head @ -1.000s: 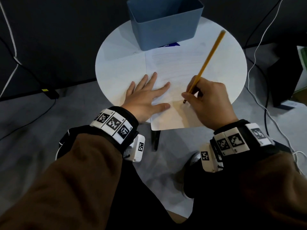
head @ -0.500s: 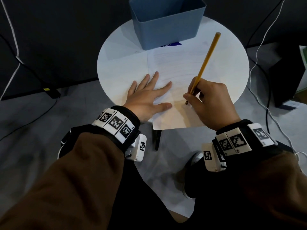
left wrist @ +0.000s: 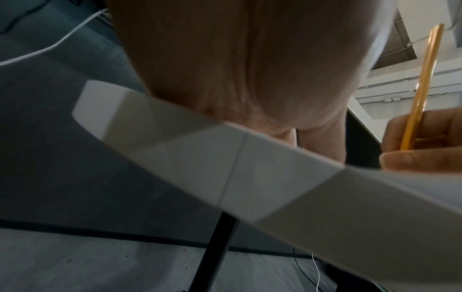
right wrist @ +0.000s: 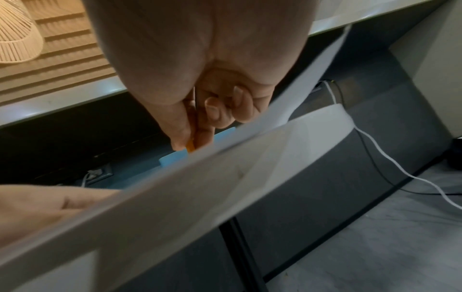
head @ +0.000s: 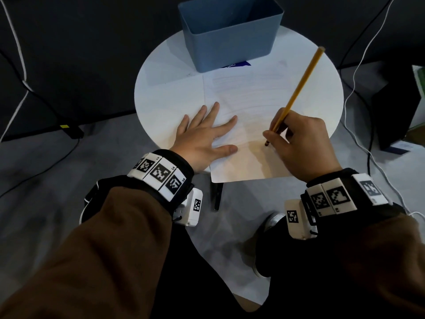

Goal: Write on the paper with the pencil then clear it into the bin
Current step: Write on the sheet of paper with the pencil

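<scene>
Stage: writing in progress, judged from the tip meeting the sheet; clearing into the bin not yet begun.

Paper: lying flat on the round white table, with its near edge overhanging the table's near rim; showing faint ruled or written lines across the far half, too pale to read.

Pencil: leaning far and to the right, with the dark tip touching the paper's near right part and the blunt end pointing up toward the far right.

Right hand: pinching the pencil low on the shaft between thumb and curled fingers, resting on the near right of the paper.

Left hand: lying flat with fingers spread and straight, pressing down the paper's near left edge, holding nothing.

Bin: standing at the table's far edge, blue, just beyond the paper's far edge; apparently holding nothing, as far as the visible inside shows.

Done: paper steadied, pencil taken up, some marks apparently laid down.

Left: finishing the writing, then lifting the paper off the table and dropping it into the bin; probably crumpling or folding first, judging by the sheet looking larger than the bin's opening.
</scene>
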`<act>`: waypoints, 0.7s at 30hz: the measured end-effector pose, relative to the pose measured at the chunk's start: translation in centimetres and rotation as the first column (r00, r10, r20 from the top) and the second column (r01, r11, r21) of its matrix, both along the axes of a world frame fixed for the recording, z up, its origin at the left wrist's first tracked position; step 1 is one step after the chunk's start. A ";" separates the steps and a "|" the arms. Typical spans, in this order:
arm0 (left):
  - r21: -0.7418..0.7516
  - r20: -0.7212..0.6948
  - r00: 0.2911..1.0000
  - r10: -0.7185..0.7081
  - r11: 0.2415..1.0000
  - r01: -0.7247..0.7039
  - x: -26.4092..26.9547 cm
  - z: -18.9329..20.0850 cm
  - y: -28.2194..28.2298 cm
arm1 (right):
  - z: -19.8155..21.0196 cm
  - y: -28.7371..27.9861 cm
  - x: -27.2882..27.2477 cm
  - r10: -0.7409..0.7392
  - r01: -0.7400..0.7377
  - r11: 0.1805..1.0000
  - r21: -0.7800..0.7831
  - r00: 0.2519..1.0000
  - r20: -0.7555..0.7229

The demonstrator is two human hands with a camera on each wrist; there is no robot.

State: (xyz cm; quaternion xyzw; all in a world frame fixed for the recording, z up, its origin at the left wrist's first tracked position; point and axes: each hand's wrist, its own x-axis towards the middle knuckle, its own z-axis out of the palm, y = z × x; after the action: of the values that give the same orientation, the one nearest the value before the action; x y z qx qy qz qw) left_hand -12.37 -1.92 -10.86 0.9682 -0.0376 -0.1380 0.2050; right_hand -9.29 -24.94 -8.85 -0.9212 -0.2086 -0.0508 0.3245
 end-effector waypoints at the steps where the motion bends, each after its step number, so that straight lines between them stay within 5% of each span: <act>1: -0.001 0.003 1.000 -0.001 1.000 0.001 0.0 0.0 0.0 | 0.1 -0.4 0.1 -0.020 0.020 1.000 0.000 1.000 0.000; 7: 0.020 0.001 1.000 -0.012 1.000 0.012 0.1 0.1 0.1 | 0.7 -1.7 0.4 -0.119 0.117 0.991 0.070 0.993 0.015; 13: 0.007 0.001 1.000 -0.011 1.000 0.011 0.0 0.0 0.1 | 0.3 -0.8 0.0 -0.064 0.064 0.997 0.031 0.998 -0.020; 21: 0.021 -0.006 1.000 -0.011 1.000 0.012 0.0 0.1 0.1 | 0.6 -3.0 0.9 -0.221 0.217 0.972 0.094 0.975 0.037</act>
State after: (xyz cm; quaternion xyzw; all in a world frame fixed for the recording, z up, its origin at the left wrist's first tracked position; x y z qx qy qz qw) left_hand -12.34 -1.84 -10.73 0.9697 -0.0411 -0.1425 0.1943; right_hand -8.43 -27.98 -8.28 -0.9216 -0.1109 -0.1173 0.3530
